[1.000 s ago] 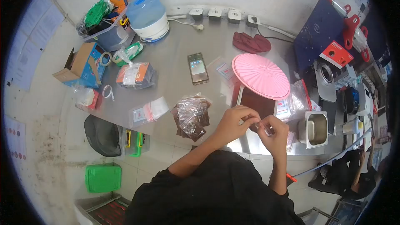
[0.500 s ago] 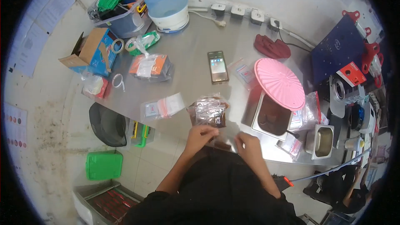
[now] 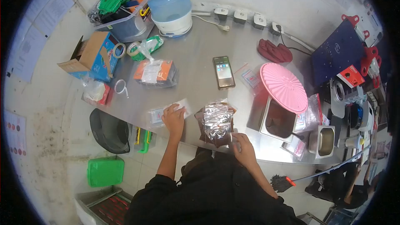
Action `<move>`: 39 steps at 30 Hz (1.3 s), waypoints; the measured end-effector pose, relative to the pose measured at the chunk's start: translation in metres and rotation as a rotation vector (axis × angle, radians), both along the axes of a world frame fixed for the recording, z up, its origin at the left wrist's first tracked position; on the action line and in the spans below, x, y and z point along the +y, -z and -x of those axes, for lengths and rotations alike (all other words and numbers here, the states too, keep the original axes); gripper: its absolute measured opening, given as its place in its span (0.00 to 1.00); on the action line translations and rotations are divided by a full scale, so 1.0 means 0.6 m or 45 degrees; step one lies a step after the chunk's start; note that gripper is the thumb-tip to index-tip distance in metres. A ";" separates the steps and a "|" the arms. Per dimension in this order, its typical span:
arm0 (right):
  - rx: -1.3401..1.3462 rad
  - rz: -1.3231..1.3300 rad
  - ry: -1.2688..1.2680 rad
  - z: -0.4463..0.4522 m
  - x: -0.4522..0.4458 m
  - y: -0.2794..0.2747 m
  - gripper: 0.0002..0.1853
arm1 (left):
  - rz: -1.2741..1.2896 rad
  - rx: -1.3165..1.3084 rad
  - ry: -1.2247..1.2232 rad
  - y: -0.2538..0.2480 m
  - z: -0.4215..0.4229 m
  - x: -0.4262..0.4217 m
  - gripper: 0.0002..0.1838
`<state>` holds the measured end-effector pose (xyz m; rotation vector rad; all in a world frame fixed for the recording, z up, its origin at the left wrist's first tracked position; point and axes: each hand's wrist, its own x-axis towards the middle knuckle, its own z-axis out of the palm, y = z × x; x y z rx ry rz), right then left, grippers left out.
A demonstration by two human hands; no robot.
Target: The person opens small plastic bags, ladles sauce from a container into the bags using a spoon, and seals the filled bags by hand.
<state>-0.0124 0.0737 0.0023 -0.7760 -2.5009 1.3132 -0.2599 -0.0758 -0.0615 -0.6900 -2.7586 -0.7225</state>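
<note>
Flat clear plastic bags [image 3: 217, 118] of brown filling lie piled at the table's front edge, shiny on top. My right hand [image 3: 244, 148] is at the pile's lower right corner, its fingers closed on the edge of a bag. To the left, my left hand [image 3: 173, 118] rests with fingers apart on a stack of flat clear bags [image 3: 156, 116] with printed labels; its fingertips touch the stack's right part. On the right stands a deep metal container [image 3: 278, 121] with brown contents, a dark handle sticking out and a pink lid [image 3: 285, 87] leaning across its top.
A phone [image 3: 223, 73] lies behind the pile. Beyond it are an orange packet [image 3: 155, 73], tape rolls, a blue box [image 3: 93, 56] and a water-jug-topped bucket [image 3: 170, 12]. A small metal container [image 3: 323, 141] stands at right. Another person [image 3: 339, 187] is at lower right.
My left hand has left the front edge and moved up and left onto the labelled bags. The bag held low between both hands now lies at the pile, by my right hand.
</note>
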 end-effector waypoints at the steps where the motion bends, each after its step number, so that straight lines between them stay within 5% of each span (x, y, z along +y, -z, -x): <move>1: 0.028 0.005 -0.008 0.002 0.001 -0.009 0.16 | -0.004 0.002 0.013 -0.002 -0.003 0.001 0.08; 4: 0.074 0.193 0.083 0.021 0.003 -0.031 0.14 | -0.132 0.155 0.001 -0.011 -0.015 0.019 0.06; 6: 0.161 0.350 0.102 0.048 0.004 -0.049 0.13 | -0.958 -0.365 0.147 -0.016 -0.030 0.040 0.11; 7: 0.244 0.516 0.099 0.064 0.003 -0.057 0.13 | -0.966 -0.371 0.181 -0.043 -0.049 0.057 0.11; 8: 0.272 0.717 0.163 0.083 0.000 -0.053 0.15 | -1.410 -0.948 0.216 -0.071 -0.074 0.073 0.15; 9: 0.294 0.700 0.192 0.099 -0.002 -0.060 0.15 | -1.612 -1.258 0.281 -0.102 -0.094 0.085 0.16; 12: 0.428 1.481 0.226 0.129 0.008 -0.088 0.14 | -2.013 -2.062 0.345 -0.171 -0.139 0.110 0.21; 16: 0.534 1.386 0.513 0.124 0.005 -0.100 0.05 | -1.972 -2.287 0.553 -0.177 -0.159 0.115 0.18; 18: 0.588 1.348 0.524 0.115 0.008 -0.112 0.05 | -1.896 -2.233 0.160 -0.172 -0.163 0.116 0.18; 25: 0.535 1.166 0.545 0.070 0.037 -0.129 0.07 | -1.534 -2.242 0.301 -0.165 -0.120 0.108 0.19; 28: 0.523 0.790 0.579 0.059 0.044 -0.141 0.06 | -1.611 -1.741 0.230 -0.173 -0.117 0.114 0.15; 30: 0.521 0.668 0.548 0.061 0.036 -0.141 0.05 | -0.936 -1.006 0.627 -0.232 -0.128 0.116 0.11; 33: 0.543 0.506 0.466 0.068 0.022 -0.133 0.06 | -0.491 -0.963 1.034 -0.281 -0.142 0.126 0.14; 38: 0.572 0.446 0.374 0.066 0.028 -0.124 0.08 | -0.445 -1.028 0.998 -0.274 -0.137 0.130 0.14; 39: 0.556 0.665 0.372 0.063 0.029 -0.130 0.07 | -0.466 -1.091 0.988 -0.272 -0.133 0.130 0.14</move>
